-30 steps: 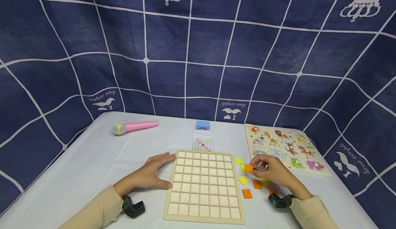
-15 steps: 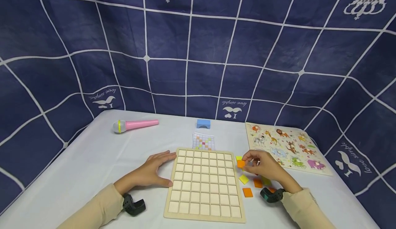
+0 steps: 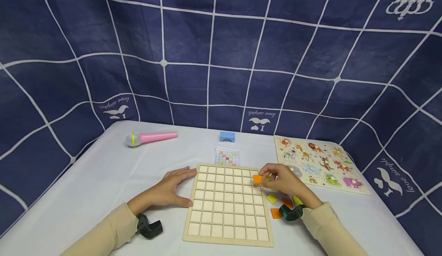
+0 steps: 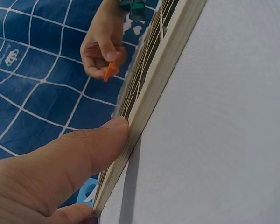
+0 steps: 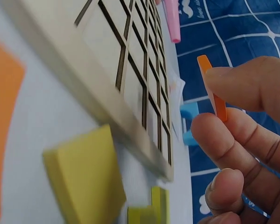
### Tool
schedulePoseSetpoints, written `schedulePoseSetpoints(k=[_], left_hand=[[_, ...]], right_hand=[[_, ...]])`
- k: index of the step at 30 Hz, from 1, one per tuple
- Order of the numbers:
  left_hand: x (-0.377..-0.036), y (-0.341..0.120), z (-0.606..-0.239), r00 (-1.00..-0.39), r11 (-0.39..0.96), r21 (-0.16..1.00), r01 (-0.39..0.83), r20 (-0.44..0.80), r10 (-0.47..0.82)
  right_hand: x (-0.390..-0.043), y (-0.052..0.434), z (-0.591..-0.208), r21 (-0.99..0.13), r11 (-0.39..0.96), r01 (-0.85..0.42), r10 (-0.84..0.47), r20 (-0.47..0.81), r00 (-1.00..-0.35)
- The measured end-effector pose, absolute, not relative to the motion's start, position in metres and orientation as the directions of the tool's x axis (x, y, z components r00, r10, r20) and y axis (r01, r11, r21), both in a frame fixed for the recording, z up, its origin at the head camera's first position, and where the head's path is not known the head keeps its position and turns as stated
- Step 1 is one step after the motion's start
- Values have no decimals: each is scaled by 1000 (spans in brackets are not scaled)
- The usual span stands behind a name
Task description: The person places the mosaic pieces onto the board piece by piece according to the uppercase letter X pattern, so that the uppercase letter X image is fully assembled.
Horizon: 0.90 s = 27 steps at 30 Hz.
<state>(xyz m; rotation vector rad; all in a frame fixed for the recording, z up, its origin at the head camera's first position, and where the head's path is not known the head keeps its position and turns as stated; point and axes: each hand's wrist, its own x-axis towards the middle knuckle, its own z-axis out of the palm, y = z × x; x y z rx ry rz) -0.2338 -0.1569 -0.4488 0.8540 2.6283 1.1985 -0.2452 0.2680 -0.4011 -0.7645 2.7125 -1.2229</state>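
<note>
Pinched along one side by the right hand (image 3: 284, 178), the thin orange square tile (image 3: 257, 179) could slip; the left hand (image 3: 167, 190) has uncurled fingers.

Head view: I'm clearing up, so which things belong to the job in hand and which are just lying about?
Likely in use:
orange tile, pinched by the right hand
grid board, touched by the left hand
yellow tiles, other orange tiles
perhaps pattern card

Likely unrelated:
pink microphone
blue block
animal board

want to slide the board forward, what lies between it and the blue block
In the head view, a printed card with coloured squares lies between the wooden board and the blue block.
</note>
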Motion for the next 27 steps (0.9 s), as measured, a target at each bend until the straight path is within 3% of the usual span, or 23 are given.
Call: schedulePoseSetpoints(k=[27], left_hand=[[-233, -155, -446, -834, 528, 731, 432, 101, 542]], right_hand=[[-261, 208, -396, -721, 583, -374, -449, 97, -888]])
